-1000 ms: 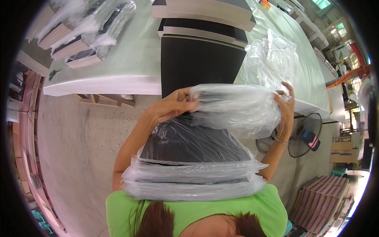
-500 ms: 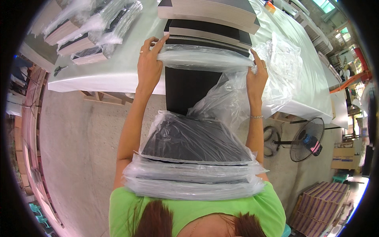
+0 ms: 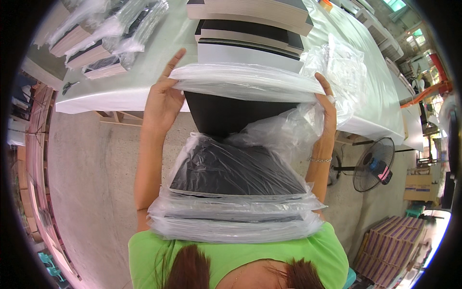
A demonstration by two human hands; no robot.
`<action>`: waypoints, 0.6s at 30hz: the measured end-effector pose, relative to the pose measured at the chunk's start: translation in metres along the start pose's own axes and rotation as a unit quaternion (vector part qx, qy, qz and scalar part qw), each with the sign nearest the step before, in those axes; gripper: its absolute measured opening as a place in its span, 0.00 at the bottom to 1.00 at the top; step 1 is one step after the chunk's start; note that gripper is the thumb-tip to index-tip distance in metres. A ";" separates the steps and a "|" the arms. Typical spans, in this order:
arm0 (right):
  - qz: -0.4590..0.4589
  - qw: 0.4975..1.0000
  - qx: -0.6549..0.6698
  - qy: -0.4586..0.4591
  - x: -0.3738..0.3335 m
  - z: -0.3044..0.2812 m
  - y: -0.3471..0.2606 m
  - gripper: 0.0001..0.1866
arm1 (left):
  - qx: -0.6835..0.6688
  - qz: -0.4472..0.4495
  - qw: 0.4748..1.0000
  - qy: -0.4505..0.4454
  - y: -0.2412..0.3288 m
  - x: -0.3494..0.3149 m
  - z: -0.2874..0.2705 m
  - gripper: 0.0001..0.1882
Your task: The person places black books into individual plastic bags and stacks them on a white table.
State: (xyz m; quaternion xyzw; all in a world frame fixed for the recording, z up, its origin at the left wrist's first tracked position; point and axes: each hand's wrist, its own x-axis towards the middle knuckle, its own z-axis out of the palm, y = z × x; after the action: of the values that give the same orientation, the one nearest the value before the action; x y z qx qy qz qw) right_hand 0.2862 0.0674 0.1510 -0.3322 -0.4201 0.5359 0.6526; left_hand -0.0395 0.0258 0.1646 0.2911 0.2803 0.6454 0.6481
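Observation:
A bundle of black sheets (image 3: pixel 216 113), tilted up at the table's front edge, has clear plastic wrap (image 3: pixel 250 79) bunched around its upper end. My left hand (image 3: pixel 163 101) grips the left end, with the index finger stretched out and the thumb by the edge. My right hand (image 3: pixel 328 108) holds the right end, its fingers on the plastic. A loose fold of the plastic hangs beside my right wrist. Nearer to me lies a pile of plastic-wrapped black bundles (image 3: pixel 236 173), close against my chest. What the bundle's lower end rests on is hidden.
Behind the bundle stand stacks of black-and-pale boards (image 3: pixel 250 53) on the white-covered table (image 3: pixel 96 103). Plastic-wrapped stacks (image 3: pixel 103 67) and scissors (image 3: pixel 70 87) lie at left. Crumpled clear plastic (image 3: pixel 353 72) lies at right. A standing fan (image 3: pixel 374 164) is on the floor.
Both hands have come nearer to me and spread apart, bringing the bundle's plastic-wrapped end away from the board stack. A pale board face behind it now shows.

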 end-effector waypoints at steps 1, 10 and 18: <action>0.056 0.995 0.080 0.020 -0.008 0.009 -0.002 0.21 | -0.022 -0.026 0.999 0.004 -0.001 -0.002 -0.001 0.27; -0.026 0.915 -0.269 -0.300 -0.057 -0.177 0.117 0.08 | 0.041 -0.219 0.973 0.062 -0.067 -0.049 -0.126 0.17; 0.306 0.919 -0.210 -0.132 -0.125 -0.176 0.212 0.11 | 0.238 -0.235 0.941 0.052 -0.184 -0.064 -0.231 0.18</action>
State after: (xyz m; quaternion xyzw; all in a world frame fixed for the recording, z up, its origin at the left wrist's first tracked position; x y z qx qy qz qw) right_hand 0.3467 -0.0082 -0.1356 -0.5004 -0.4833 0.6478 0.3104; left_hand -0.0874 -0.0339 -0.1276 0.3291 0.5196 0.4030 0.6777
